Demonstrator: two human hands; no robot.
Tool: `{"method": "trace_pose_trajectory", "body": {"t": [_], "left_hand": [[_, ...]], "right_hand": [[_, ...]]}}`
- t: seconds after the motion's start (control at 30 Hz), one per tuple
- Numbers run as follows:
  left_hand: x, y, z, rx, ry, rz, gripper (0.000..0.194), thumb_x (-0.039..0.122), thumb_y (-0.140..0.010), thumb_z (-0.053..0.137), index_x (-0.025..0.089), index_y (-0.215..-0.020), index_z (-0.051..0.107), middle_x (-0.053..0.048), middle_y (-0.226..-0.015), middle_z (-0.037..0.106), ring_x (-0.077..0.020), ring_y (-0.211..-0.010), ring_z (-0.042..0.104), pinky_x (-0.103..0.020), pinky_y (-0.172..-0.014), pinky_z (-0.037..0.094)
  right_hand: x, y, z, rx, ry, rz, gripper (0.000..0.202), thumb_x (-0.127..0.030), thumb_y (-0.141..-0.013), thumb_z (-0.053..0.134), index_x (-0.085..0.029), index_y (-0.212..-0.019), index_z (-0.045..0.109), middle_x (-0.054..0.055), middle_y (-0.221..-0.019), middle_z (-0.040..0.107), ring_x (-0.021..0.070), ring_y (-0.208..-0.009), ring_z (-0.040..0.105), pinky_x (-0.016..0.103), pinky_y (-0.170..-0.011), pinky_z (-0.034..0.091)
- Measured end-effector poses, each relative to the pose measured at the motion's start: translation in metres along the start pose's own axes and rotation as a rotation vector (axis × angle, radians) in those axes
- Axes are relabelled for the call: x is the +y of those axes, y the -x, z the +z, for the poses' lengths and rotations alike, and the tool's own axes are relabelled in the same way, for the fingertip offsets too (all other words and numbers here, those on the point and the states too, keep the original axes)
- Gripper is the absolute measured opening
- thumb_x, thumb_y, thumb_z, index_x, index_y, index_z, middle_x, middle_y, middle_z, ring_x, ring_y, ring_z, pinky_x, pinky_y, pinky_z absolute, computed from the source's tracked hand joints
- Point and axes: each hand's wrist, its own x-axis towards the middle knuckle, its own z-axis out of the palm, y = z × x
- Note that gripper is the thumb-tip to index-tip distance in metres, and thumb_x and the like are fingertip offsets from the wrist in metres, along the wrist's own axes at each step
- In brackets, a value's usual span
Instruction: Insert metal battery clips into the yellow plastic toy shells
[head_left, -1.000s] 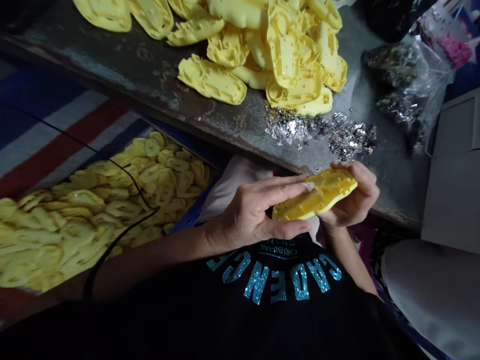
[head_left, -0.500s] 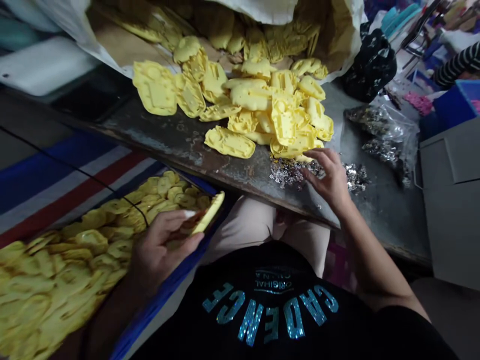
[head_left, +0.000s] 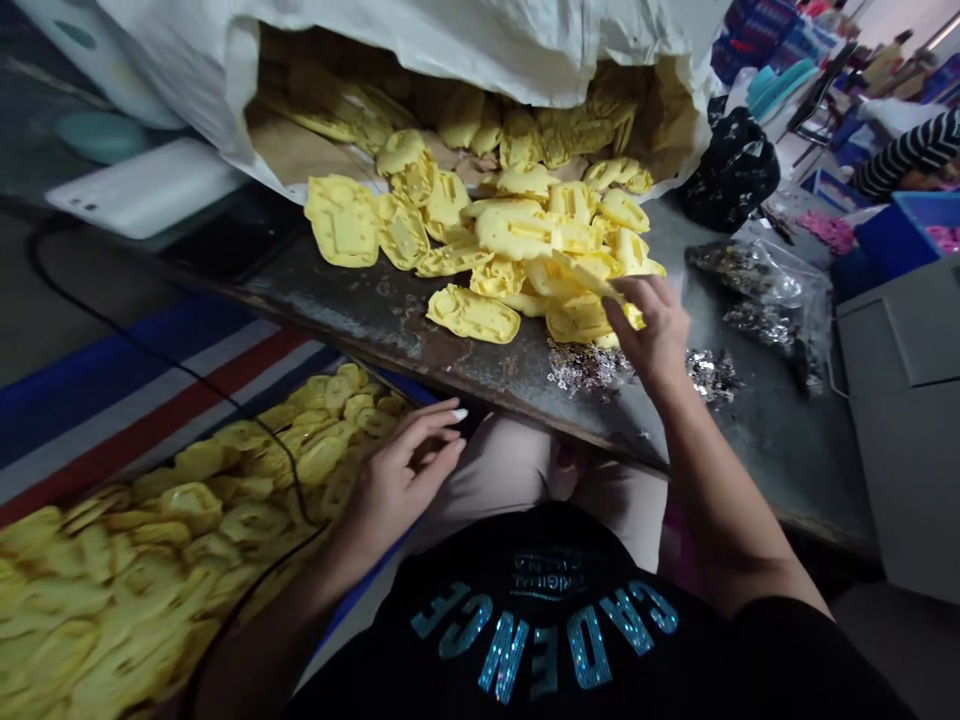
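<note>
My right hand (head_left: 654,332) pinches the edge of a yellow molded plastic piece (head_left: 571,276), tilted up over the pile. Around it on the table lies a heap of similar yellow pieces (head_left: 510,228), with one single piece (head_left: 474,313) at the near side. Small shiny metal bits (head_left: 589,368) are scattered just below my right hand. My left hand (head_left: 401,478) is empty, its fingers loosely apart, between the table edge and a blue-edged container full of flat yellow pieces (head_left: 187,508).
A large white sack (head_left: 472,45) gapes at the back, with more yellow pieces inside. To the right are a clear bag of metal bits (head_left: 772,290), a black plastic bag (head_left: 735,165) and a grey cabinet (head_left: 900,400). A black cable (head_left: 165,365) crosses the left side.
The yellow piece has left my left hand, which has moved right toward the table edge. My right hand has gone from above the metal bits to a yellow piece and tilted it up.
</note>
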Motion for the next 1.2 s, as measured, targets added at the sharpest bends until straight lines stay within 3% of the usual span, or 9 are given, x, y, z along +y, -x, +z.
{"method": "trace_pose_trajectory", "body": {"t": [0.1,0.27,0.37,0.47,0.77,0.9,0.97,1.07,1.2], "left_hand": [[0.037,-0.014,0.028,-0.077,0.199,-0.05,0.036,0.039,-0.104,0.083,0.018,-0.134,0.079,-0.014,-0.14,0.084,-0.02,-0.1,0.084,-0.028,-0.084,0.07],[0.081,-0.037,0.063,-0.24,0.606,-0.183,0.078,0.054,-0.097,0.089,0.019,-0.161,0.06,-0.021,-0.15,0.078,-0.0186,-0.09,0.085,-0.025,-0.066,0.07],[0.098,-0.041,0.077,-0.308,0.725,-0.252,0.087,0.063,-0.092,0.091,0.018,-0.159,0.06,-0.019,-0.141,0.081,-0.0202,-0.086,0.085,-0.025,-0.06,0.069],[0.108,-0.039,0.086,-0.352,0.727,-0.291,0.088,0.067,-0.091,0.09,0.018,-0.159,0.062,-0.014,-0.121,0.085,-0.0209,-0.078,0.084,-0.026,-0.058,0.068],[0.102,-0.019,0.095,-0.632,0.567,-0.529,0.064,0.051,-0.088,0.097,0.019,-0.132,0.062,-0.004,-0.1,0.082,-0.0166,-0.058,0.078,-0.022,-0.045,0.062],[0.101,-0.014,0.101,-0.804,0.529,-0.661,0.064,0.052,-0.092,0.092,0.019,-0.133,0.057,-0.002,-0.086,0.08,-0.0151,-0.049,0.071,-0.017,-0.034,0.048],[0.102,-0.014,0.102,-0.823,0.545,-0.7,0.069,0.052,-0.092,0.089,0.015,-0.141,0.059,-0.004,-0.081,0.08,-0.0144,-0.044,0.067,-0.016,-0.032,0.043],[0.101,-0.016,0.098,-0.705,0.542,-0.738,0.071,0.047,-0.091,0.087,0.011,-0.147,0.062,-0.005,-0.075,0.079,-0.0139,-0.04,0.063,-0.016,-0.031,0.039],[0.099,-0.018,0.085,-0.529,0.549,-0.736,0.076,0.042,-0.088,0.089,0.01,-0.153,0.065,-0.007,-0.08,0.082,-0.0146,-0.04,0.064,-0.018,-0.03,0.039]], "right_hand": [[-0.005,0.021,-0.03,0.143,-0.421,0.211,0.022,-0.05,-0.107,0.075,-0.028,-0.108,0.077,0.002,-0.094,0.074,0.0192,-0.084,0.066,0.037,-0.078,0.056],[-0.034,0.082,-0.062,0.015,-1.149,0.777,0.04,-0.059,-0.083,0.1,-0.027,-0.093,0.079,-0.005,-0.076,0.067,0.0099,-0.06,0.054,0.026,-0.057,0.048],[-0.046,0.12,-0.072,-0.019,-1.316,0.969,0.044,-0.055,-0.073,0.108,-0.026,-0.091,0.081,-0.005,-0.079,0.071,0.009,-0.06,0.058,0.023,-0.054,0.05],[-0.05,0.149,-0.081,-0.017,-1.345,1.038,0.042,-0.053,-0.073,0.108,-0.025,-0.092,0.082,-0.003,-0.079,0.075,0.0091,-0.06,0.059,0.022,-0.052,0.05],[-0.065,0.212,-0.097,-0.098,-1.386,1.138,0.039,-0.053,-0.076,0.107,-0.023,-0.093,0.087,-0.004,-0.072,0.072,0.0066,-0.057,0.055,0.019,-0.053,0.044],[-0.062,0.221,-0.109,-0.26,-1.33,1.052,0.037,-0.056,-0.086,0.1,-0.024,-0.102,0.088,0.0,-0.084,0.081,0.0105,-0.064,0.063,0.023,-0.056,0.05],[-0.052,0.218,-0.115,-0.29,-1.155,0.931,0.034,-0.055,-0.093,0.095,-0.026,-0.11,0.089,0.002,-0.094,0.085,0.0144,-0.073,0.069,0.028,-0.065,0.056],[-0.035,0.209,-0.115,-0.161,-0.619,0.697,0.02,-0.045,-0.101,0.087,-0.028,-0.111,0.088,0.003,-0.099,0.085,0.0198,-0.085,0.073,0.037,-0.081,0.059],[-0.022,0.195,-0.091,-0.159,-0.074,0.413,0.01,-0.037,-0.107,0.078,-0.029,-0.106,0.085,0.004,-0.098,0.08,0.0271,-0.099,0.072,0.047,-0.093,0.053]]}}
